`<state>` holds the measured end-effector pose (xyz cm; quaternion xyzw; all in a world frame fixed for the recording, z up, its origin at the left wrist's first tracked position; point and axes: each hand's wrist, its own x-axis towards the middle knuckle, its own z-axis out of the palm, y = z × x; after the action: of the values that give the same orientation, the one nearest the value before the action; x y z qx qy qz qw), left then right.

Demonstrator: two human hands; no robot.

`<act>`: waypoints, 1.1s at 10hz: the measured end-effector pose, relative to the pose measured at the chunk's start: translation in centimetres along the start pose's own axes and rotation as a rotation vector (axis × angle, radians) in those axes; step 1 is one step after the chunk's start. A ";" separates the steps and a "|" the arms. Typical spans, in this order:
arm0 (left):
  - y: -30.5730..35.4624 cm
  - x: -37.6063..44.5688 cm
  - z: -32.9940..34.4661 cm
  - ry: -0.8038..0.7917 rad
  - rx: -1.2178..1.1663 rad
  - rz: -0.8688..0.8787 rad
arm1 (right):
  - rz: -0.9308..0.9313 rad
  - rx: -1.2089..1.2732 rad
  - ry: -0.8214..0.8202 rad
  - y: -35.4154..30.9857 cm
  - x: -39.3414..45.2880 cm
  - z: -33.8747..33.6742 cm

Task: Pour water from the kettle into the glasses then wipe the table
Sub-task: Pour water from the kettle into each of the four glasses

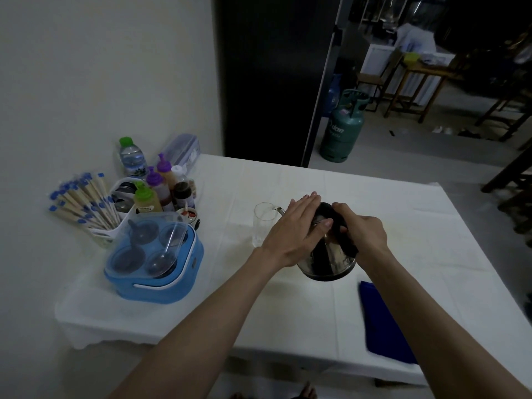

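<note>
A steel kettle [328,260] with a black lid and handle is tilted to the left above the white table [288,312], its spout at the rim of a tall clear glass [262,226]. My right hand [364,230] grips the black handle. My left hand [296,228] lies flat on the lid and the kettle's left side, fingers stretched out. A folded blue cloth [385,323] lies on the table at the front right, apart from both hands. I cannot tell if water is flowing.
A blue tray [155,272] with upturned glasses under a clear cover stands at the left. Behind it are a white caddy of sauce bottles [161,191], wrapped chopsticks [83,200] and a water bottle [131,155]. A green gas cylinder [344,125] stands on the floor beyond the table.
</note>
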<state>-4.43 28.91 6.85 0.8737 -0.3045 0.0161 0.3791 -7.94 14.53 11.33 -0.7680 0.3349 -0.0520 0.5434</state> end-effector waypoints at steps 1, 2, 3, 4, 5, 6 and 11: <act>0.0 0.1 -0.2 -0.001 -0.003 0.000 | -0.001 -0.002 -0.002 0.0 0.1 0.1; 0.0 0.1 -0.3 -0.002 -0.002 -0.004 | -0.003 -0.001 -0.007 -0.1 0.2 0.3; -0.1 0.1 -0.3 -0.001 0.000 -0.005 | -0.002 -0.005 -0.006 -0.1 0.2 0.3; -0.1 0.2 -0.3 -0.005 0.006 -0.010 | -0.010 0.004 -0.010 -0.1 0.2 0.3; -0.1 0.2 -0.4 -0.012 0.002 -0.010 | -0.005 0.002 -0.013 -0.2 0.1 0.3; 0.0 0.2 -0.3 -0.010 -0.002 -0.009 | -0.002 0.000 -0.010 -0.3 0.1 0.3; -0.4 0.3 -0.2 -0.006 0.001 -0.007 | 0.009 0.012 -0.008 -0.4 0.2 0.5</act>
<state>-3.91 29.09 6.79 0.8750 -0.3026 0.0123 0.3776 -7.45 14.89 11.41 -0.7633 0.3361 -0.0485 0.5496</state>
